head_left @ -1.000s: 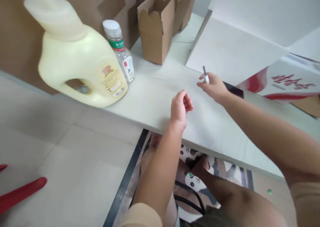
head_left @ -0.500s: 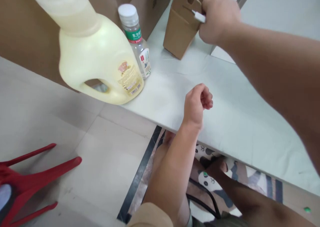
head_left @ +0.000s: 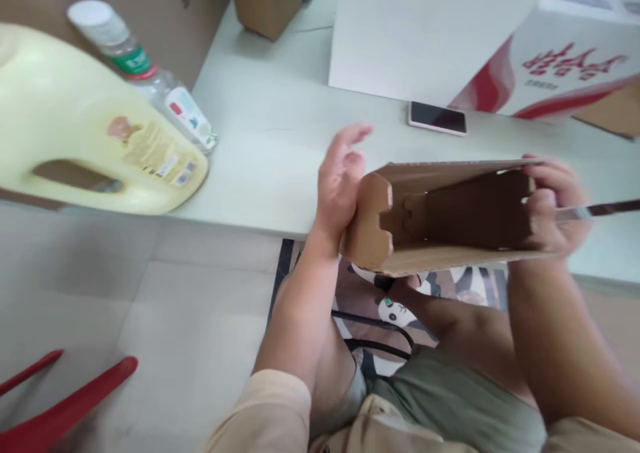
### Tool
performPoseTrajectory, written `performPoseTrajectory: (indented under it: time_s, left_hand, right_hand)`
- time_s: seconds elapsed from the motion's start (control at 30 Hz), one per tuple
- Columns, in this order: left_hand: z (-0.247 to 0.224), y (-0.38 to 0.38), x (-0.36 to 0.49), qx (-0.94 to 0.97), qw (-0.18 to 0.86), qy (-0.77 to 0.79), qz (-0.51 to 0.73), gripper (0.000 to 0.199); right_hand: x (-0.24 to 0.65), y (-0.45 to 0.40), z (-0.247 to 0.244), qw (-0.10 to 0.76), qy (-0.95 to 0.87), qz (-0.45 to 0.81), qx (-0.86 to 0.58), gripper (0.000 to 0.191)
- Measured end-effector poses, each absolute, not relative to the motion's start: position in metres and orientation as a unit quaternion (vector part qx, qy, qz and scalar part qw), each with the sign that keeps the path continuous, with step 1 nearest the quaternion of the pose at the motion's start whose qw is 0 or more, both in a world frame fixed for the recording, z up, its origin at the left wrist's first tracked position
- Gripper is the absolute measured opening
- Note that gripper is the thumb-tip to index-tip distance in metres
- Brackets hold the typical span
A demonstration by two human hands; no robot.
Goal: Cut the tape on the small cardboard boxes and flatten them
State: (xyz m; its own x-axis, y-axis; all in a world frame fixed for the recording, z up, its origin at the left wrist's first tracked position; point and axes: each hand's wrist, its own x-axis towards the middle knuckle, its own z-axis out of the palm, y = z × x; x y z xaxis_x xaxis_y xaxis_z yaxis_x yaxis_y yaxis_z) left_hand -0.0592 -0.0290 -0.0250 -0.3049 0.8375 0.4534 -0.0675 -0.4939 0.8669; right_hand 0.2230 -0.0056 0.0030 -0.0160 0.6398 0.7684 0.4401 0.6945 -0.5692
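Observation:
A narrow, open-topped cardboard box (head_left: pixel 465 260) is held up over the table's near edge, its dark inside facing me. Its right end is gripped by my right hand (head_left: pixel 560 203), fingers over the rim. A slim tool with a pale part and a dark shaft (head_left: pixel 613 209) sticks out to the right from that same hand; its exact kind is unclear. My left hand (head_left: pixel 340 176) is against the notched left end of the box, its fingers raised and apart rather than wrapped around the cardboard.
At left stand a pale yellow jug (head_left: pixel 165 173) and a clear bottle with a white cap (head_left: pixel 95 21). A phone (head_left: pixel 437 118) lies beyond the box, near a red-and-white carton (head_left: pixel 565 66). Another cardboard box (head_left: pixel 267 3) is at the back. Red stool legs (head_left: pixel 100 386) show lower left.
My right hand has brought the cardboard box from the back of the table toward me. My left hand has opened and come to the box's left end. The view has shifted right.

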Motion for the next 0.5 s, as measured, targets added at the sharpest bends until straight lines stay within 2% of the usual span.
performPoseTrajectory:
  time_s: [0.1,0.23,0.4,0.5]
  left_hand:
    - [-0.024,-0.026,-0.032,0.582,0.417,0.326,0.618,0.060]
    - [-0.023,-0.022,-0.017,0.563,0.452,0.316,0.615,0.076]
    - [-0.020,-0.005,-0.009,0.539,0.523,0.390,0.533,0.048]
    - [-0.017,0.003,0.001,0.476,0.538,0.417,0.557,0.039]
  right_hand:
    - [0.241,-0.015,-0.014,0.619,-0.653,0.152,-0.408,0.029]
    - [0.259,-0.018,-0.024,0.604,-0.607,0.238,-0.458,0.021]
    - [0.273,-0.022,-0.032,0.631,-0.551,0.278,-0.471,0.030]
    - [0.281,-0.026,-0.034,0.646,-0.527,0.272,-0.481,0.039]
